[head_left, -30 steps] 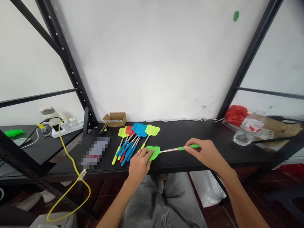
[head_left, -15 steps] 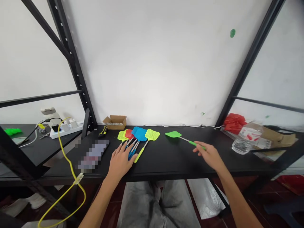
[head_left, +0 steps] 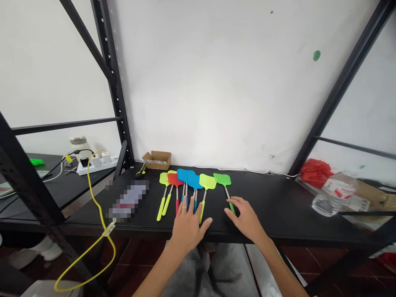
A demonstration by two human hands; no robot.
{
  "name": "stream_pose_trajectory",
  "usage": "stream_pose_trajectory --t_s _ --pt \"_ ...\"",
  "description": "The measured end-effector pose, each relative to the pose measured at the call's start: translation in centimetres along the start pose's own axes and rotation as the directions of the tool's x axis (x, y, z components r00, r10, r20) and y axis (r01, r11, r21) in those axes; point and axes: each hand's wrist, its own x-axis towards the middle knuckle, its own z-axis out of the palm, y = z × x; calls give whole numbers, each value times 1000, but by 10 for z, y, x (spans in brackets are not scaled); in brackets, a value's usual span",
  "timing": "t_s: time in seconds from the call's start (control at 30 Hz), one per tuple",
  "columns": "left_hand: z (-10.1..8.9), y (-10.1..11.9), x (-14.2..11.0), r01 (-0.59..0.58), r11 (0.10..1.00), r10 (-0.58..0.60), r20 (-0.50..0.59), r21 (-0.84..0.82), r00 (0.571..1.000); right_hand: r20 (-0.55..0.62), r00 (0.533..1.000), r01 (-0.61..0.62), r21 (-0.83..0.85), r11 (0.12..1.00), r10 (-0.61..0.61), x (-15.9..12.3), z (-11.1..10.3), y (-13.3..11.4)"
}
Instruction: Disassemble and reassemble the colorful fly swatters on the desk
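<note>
Several fly swatters lie side by side on the black tabletop, heads toward the wall. From the left they run yellow, red, blue, then yellow again. Some heads overlap. Flat and with fingers spread, my left hand rests over the blue and nearby handles, hiding their lower ends. Right of the row lies a green fly swatter, a small gap from the yellow one. My right hand has its thumb and fingers around the green handle.
At the left lies a blurred-out phone-like object beside a yellow cable. An open cardboard box and a black-and-yellow tool sit near the wall. At the right are a plastic bottle and a red bag.
The green swatter went from between both hands to the right end of the row, its head now toward the wall. My left hand let go of its head and spread over the other handles, now straighter.
</note>
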Motion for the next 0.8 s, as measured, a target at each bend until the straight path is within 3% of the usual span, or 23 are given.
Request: stream_pose_trajectory --t_s 0.17,0.27,0.37,0.47,0.57,0.8 --pt "0 8 7 2 998 -2 13 -58 1000 163 979 142 -89 986 -126 22 20 -29" --pt "-4 -5 12 41 998 -37 88 -43 995 288 937 235 -108 966 -196 33 31 -42" --pt "-8 -25 13 76 997 -72 164 -22 984 323 926 243 -117 963 -195 37 35 -46" --pt "-11 -38 13 101 995 -98 214 -2 972 297 944 190 -126 974 -146 34 30 -37" --pt "-10 -37 14 69 998 -66 226 -7 972 277 957 129 -141 982 -86 28 20 -20" --pt "3 3 17 -17 996 39 233 -93 972 259 965 99 -192 976 -47 16 -4 36"
